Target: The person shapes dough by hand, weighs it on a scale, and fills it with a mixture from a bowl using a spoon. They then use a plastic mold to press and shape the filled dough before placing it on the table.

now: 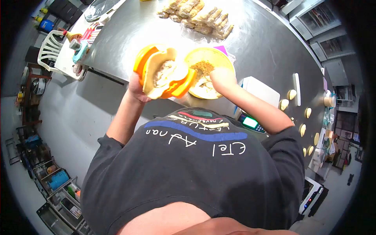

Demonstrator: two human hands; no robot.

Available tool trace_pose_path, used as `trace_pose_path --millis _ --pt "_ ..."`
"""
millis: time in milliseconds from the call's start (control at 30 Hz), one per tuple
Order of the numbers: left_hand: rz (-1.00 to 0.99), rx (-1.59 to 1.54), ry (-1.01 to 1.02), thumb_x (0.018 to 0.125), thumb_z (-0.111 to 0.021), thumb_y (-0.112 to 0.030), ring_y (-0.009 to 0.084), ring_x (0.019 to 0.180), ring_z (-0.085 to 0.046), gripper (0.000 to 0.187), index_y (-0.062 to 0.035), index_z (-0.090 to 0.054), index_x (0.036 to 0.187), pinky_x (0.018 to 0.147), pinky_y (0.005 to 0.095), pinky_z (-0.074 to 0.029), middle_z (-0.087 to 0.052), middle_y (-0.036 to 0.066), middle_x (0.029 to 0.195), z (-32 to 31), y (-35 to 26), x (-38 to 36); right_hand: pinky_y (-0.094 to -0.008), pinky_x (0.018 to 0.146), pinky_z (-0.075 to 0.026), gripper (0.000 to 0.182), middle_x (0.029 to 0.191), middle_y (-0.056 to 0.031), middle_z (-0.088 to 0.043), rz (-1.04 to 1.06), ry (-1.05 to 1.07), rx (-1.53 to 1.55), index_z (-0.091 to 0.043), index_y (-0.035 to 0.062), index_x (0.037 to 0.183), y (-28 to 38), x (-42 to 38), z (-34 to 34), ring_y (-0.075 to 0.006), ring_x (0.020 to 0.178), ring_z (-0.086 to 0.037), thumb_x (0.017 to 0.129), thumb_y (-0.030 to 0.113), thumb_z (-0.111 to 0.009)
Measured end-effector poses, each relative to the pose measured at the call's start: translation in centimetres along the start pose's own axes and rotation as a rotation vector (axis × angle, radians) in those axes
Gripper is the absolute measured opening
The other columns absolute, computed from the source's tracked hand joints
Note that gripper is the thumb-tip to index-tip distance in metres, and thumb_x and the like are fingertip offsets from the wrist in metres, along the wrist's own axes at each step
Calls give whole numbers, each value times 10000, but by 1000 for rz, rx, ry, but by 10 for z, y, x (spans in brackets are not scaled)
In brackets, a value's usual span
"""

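My left hand (138,89) grips an orange hinged dough press (143,62) from its left side, held open above the table edge. A pale round of dough (152,72) lies across the press, with a whitish, shredded-looking filling (164,74) in its hollow. Right beside it stands a yellow bowl (229,62) containing orange-brown crumbly filling (203,67) and paler pieces (205,86). Over the bowl's right side reaches my right hand (221,78), its fingers down inside and hidden from view, so what they hold is not visible.
Wrapped packs of rolled food (199,17) are piled on the steel table (121,35). A white scale (260,92) with a lit green display (250,122) sits right of the bowl. Several pale dough pieces (292,94) and a white bar (297,89) lie further right.
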State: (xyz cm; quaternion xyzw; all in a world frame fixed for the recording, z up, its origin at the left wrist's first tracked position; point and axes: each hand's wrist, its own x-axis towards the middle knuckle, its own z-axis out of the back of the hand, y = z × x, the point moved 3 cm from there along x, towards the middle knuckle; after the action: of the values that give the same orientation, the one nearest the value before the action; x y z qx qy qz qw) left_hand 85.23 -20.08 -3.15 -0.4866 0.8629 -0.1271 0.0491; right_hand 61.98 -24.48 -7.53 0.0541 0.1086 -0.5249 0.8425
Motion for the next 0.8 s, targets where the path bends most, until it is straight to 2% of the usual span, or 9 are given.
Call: trace_pose_path --millis 67,133,167,233,333,400,633,700,800 --pt "53 -23 45 938 -349 -438 316 1154 -507 541 -51 -419 1310 968 480 -424 -479 174 1295 -2 8 10 -404 807 -491 257 980 -177 -631 20 44 83 -668 72 980 -4 -12 18 -321 927 -611 751 127 -562" --pt "121 -48 105 939 -359 -426 314 1174 -491 536 -47 -413 1313 977 479 -417 -470 174 1304 -4 21 20 -396 957 -409 618 1258 -206 -465 80 -350 336 -427 103 1298 -4 -41 59 -337 1154 -475 726 193 -641" --pt "127 -7 181 941 -357 -419 313 1163 -502 529 -46 -415 1311 969 475 -426 -472 176 1302 -12 28 26 -396 957 -409 618 1258 -206 -465 74 -355 333 -427 103 1298 -8 -51 70 -337 1154 -475 726 193 -641" --pt "193 42 211 919 -401 -431 305 1163 -501 550 -57 -400 1321 974 463 -421 -465 167 1309 -20 44 41 -405 1020 -353 948 1310 -197 -382 200 -390 582 -227 130 1365 -12 -71 82 -331 1243 -387 587 166 -768" --pt "397 32 191 847 -540 -478 286 1205 -462 671 -79 -352 1352 1016 441 -381 -425 143 1348 -25 73 64 -392 1028 -348 994 1303 -178 -388 395 -476 949 -213 134 1375 -18 -93 83 -326 1241 -394 585 232 -810" --pt "569 -136 98 956 -363 -378 272 1123 -539 459 -66 -459 1278 968 426 -433 -514 143 1268 -32 95 77 -388 1019 -353 1010 1303 -169 -390 403 -488 974 -223 134 1372 -27 -108 80 -316 1237 -398 571 252 -828" --pt "843 78 33 933 -395 -455 221 1055 -576 518 -47 -474 1243 901 369 -479 -565 127 1194 -65 147 112 -355 967 -376 877 1186 -134 -441 298 -682 1034 -390 82 1233 -66 -168 70 -286 1112 -442 503 224 -854" --pt "777 338 -6 920 -391 -507 197 1062 -553 566 -62 -448 1266 910 341 -455 -533 112 1216 -74 158 118 -361 971 -371 817 1183 -147 -435 189 -762 943 -434 72 1202 -76 -187 71 -292 1119 -428 503 206 -836" --pt "235 1060 345 864 -608 -282 151 1001 -511 486 -98 -430 1278 885 305 -437 -485 63 1176 -101 167 132 -366 979 -362 806 1184 -157 -431 107 -808 952 -442 69 1208 -94 -213 62 -302 1122 -430 495 169 -804"
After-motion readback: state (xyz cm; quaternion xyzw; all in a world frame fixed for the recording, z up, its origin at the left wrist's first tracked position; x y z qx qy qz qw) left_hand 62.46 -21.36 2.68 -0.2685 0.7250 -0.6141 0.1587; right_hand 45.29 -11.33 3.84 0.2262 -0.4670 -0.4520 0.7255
